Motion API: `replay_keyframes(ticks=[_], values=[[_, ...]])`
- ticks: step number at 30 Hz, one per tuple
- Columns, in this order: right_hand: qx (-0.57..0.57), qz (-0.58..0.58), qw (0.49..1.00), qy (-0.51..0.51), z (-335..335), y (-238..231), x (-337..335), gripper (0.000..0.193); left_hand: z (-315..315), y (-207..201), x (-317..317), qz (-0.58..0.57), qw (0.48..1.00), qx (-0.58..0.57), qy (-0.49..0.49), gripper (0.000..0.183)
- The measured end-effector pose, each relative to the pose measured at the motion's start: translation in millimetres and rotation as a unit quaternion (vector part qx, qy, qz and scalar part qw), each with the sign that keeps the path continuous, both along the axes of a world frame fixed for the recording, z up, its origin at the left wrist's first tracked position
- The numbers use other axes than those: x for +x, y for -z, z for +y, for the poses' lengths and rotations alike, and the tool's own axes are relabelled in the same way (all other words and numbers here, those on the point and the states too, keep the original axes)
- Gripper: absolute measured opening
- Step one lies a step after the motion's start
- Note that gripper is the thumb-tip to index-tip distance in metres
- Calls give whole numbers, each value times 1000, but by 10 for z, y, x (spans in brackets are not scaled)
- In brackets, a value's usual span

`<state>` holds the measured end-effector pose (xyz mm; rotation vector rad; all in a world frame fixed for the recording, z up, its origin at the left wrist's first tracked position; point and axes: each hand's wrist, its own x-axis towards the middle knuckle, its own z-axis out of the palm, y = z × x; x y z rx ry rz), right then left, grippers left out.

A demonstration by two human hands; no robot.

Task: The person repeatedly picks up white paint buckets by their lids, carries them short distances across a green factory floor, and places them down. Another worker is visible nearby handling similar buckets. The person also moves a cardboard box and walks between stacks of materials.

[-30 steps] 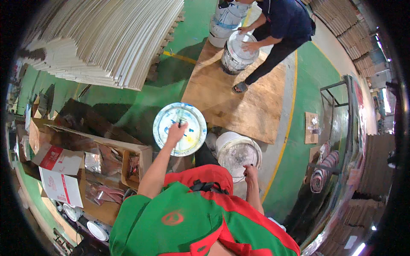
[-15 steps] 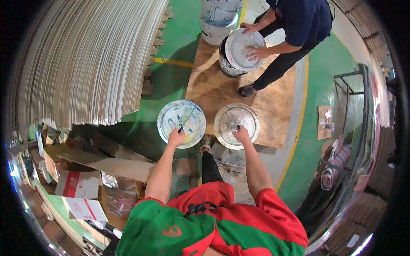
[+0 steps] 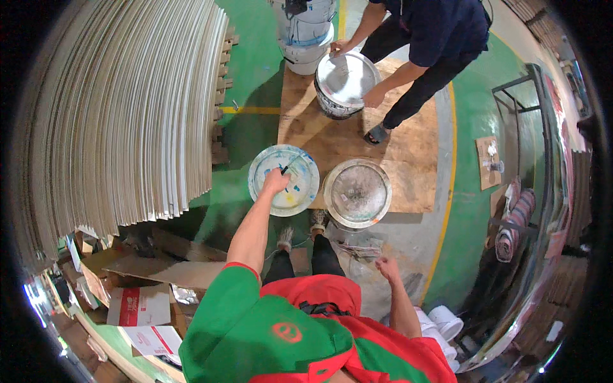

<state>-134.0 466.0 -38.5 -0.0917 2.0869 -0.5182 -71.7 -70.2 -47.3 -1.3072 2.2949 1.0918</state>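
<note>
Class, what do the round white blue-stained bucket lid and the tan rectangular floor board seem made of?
Round white blue-stained bucket lid: probably plastic, smooth beneath smears, given its raised rim. Tan rectangular floor board: likely unpainted plywood, fairly matt; woody grain shows.

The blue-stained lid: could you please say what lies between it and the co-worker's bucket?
The head view shows bare plywood between that lid and that bucket.
</note>
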Motion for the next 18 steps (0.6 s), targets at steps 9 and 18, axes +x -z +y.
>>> replay_keyframes(ticks=[9, 18], values=[[12, 131, 935, 330, 348, -845, 1653, 27, -310, -55, -252, 18, 992, 11, 121, 53], [84, 96, 927, 351, -638, -1052, 4163, 35, 27, 201, 234, 113, 902, 170, 381, 35]])
